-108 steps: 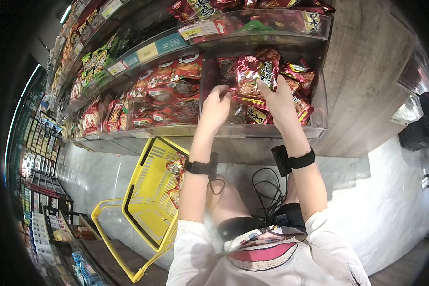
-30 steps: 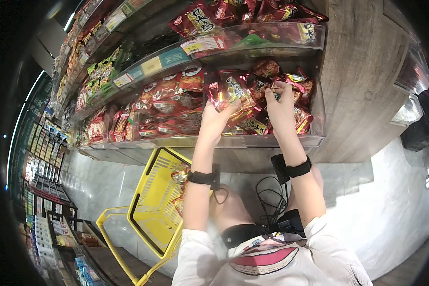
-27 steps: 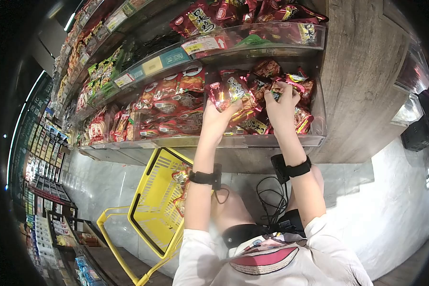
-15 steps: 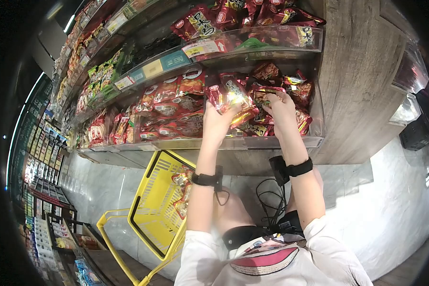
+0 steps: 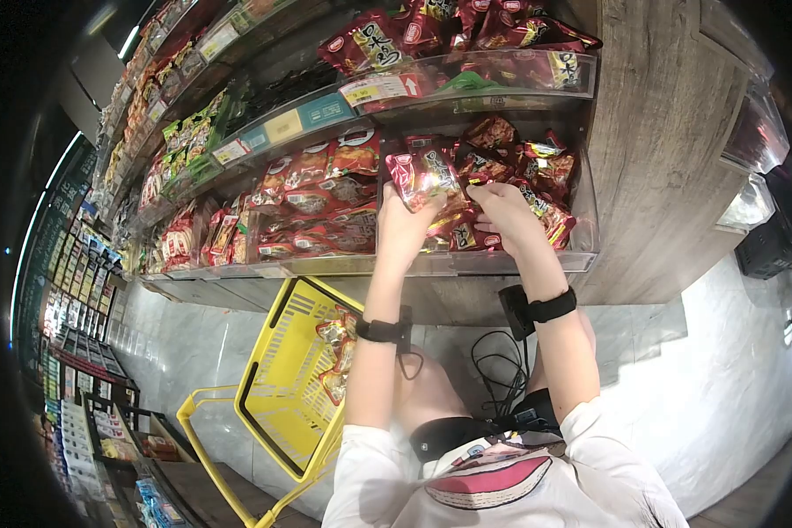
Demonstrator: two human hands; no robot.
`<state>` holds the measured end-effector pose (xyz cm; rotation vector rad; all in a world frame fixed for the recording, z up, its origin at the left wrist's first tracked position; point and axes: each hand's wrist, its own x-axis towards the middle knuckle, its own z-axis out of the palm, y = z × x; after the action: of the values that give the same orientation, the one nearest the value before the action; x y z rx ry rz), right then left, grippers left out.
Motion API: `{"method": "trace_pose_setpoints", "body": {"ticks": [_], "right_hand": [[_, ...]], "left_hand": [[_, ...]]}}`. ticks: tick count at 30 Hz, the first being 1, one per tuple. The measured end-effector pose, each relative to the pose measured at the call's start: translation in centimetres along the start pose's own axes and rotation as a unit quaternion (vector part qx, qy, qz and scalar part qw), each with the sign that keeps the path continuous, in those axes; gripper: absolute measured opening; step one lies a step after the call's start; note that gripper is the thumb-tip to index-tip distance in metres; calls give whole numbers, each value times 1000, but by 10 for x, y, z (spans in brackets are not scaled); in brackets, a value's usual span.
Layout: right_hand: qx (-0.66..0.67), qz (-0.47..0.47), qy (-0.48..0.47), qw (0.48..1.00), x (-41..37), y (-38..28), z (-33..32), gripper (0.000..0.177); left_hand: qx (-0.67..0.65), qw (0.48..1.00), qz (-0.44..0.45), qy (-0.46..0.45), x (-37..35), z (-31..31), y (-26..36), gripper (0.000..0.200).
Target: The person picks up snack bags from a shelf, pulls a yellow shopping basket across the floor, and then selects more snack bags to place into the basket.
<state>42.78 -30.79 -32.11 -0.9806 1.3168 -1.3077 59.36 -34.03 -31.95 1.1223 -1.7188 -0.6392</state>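
Observation:
My left hand (image 5: 405,218) is closed around the lower left of a shiny red snack packet (image 5: 429,179), held up over the lower shelf bin with its printed front facing me. Just right of that packet, my right hand (image 5: 507,214) reaches in with its fingers apart and pointing left. Its fingertips come close to the packet's right edge. Similar red snack packets (image 5: 550,167) lie loosely piled behind and below both hands. A clear plastic front strip (image 5: 524,262) runs along the bin, below my wrists.
A yellow shopping basket (image 5: 283,387) with several small packets (image 5: 334,352) inside stands on the floor at lower left. More red packets (image 5: 370,44) fill the shelf above. A wooden end panel (image 5: 651,150) borders the bin on the right. Loose black cables (image 5: 499,374) hang near my legs.
My right hand has shifted left and slightly down, off the packets in the pile, toward the held packet. The packet in my left hand has turned a little, its front now plainer to see.

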Motion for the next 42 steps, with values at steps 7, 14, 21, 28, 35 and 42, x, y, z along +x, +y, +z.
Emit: {"method": "trace_pose_setpoints", "body": {"ticks": [7, 14, 21, 28, 35, 42], "right_hand": [[-11, -103, 77, 992, 27, 30, 1, 34], [-64, -283, 302, 908, -13, -2, 8, 30], [-65, -389, 271, 878, -35, -11, 12, 24], [-262, -551, 70, 789, -37, -4, 31, 14], [-247, -498, -6, 832, -40, -4, 29, 14], [4, -414, -5, 910, -18, -2, 21, 11]], "left_hand": [[-70, 997, -24, 6, 1, 2, -6, 48], [-78, 997, -14, 1, 8, 6, -30, 55], [-31, 999, -12, -18, 12, 9, -43, 52], [-173, 974, -70, -125, 3, 7, -15, 54], [-219, 960, -104, -139, 0, 3, 0, 58], [-246, 952, -44, -177, 0, 5, 7, 37]]}}
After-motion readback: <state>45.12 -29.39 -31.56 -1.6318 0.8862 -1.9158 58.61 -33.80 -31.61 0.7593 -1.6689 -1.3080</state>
